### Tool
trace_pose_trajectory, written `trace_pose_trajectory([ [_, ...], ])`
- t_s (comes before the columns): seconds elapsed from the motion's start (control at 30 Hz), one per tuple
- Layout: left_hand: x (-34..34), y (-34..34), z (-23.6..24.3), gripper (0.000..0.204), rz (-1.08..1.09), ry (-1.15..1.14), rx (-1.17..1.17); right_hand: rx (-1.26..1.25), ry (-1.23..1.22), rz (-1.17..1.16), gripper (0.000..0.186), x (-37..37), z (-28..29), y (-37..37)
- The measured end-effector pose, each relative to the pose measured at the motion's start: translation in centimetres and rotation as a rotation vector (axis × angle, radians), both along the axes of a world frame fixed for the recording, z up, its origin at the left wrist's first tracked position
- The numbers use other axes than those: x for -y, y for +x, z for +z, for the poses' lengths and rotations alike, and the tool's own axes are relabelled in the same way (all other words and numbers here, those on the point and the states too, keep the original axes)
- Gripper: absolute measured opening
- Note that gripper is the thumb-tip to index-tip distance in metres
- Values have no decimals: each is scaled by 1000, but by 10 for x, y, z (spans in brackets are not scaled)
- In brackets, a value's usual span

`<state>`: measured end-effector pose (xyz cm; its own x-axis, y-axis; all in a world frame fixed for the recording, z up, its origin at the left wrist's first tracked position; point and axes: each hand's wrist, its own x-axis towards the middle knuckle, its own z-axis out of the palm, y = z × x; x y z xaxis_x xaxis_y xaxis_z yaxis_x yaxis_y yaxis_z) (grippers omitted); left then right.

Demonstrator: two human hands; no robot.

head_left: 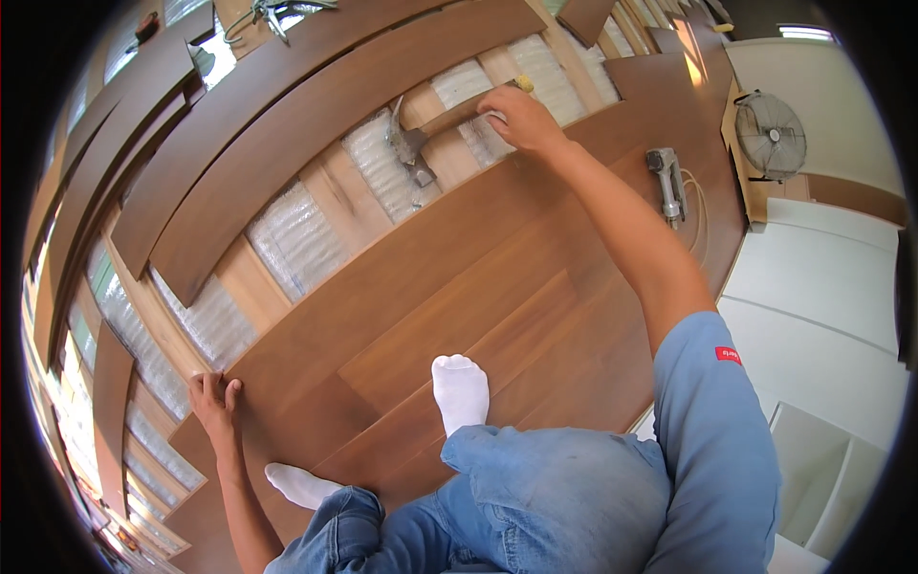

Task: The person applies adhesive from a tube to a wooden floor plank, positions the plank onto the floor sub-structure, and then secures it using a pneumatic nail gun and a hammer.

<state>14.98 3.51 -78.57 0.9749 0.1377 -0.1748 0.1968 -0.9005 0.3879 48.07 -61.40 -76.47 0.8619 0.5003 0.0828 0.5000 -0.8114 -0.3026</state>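
My right hand [521, 117] is closed round the wooden handle of a claw hammer [446, 121]. The hammer's metal head lies over the wooden battens and silvery wrap, just beyond the edge of the laid floor. At the left, my left hand [216, 400] hooks its fingers over the outer edge of a brown floorboard [316, 311], with the thumb apart from the fingers. That board borders the laid wooden floor, on which my feet in white socks rest.
Loose brown planks [335, 105] lie across the battens [335, 187] at the far side. A nail gun [666, 182] with a hose stands on the laid floor at right. Beyond it are a fan [771, 135] and white cabinets [813, 287]. Pliers-like metal tools [282, 14] lie at the top.
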Motion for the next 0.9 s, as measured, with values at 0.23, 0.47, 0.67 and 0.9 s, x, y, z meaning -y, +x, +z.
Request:
trace_pose_trajectory([
  [0.23, -1, -4, -6, 29, -24, 62, 15, -4, -227, -146, 64, 25, -16, -153],
  [0.47, 1, 0, -1, 29, -48, 84, -27, 8, -214, -306, 75, 11, -33, -149],
  [0.67, 1, -9, -7, 34, -38, 87, -31, -19, -179, -333, 76, 5, -31, -180],
  [0.9, 45, -40, -29, 61, 75, 237, 35, -128, -195, -510, 78, 14, -21, -289],
])
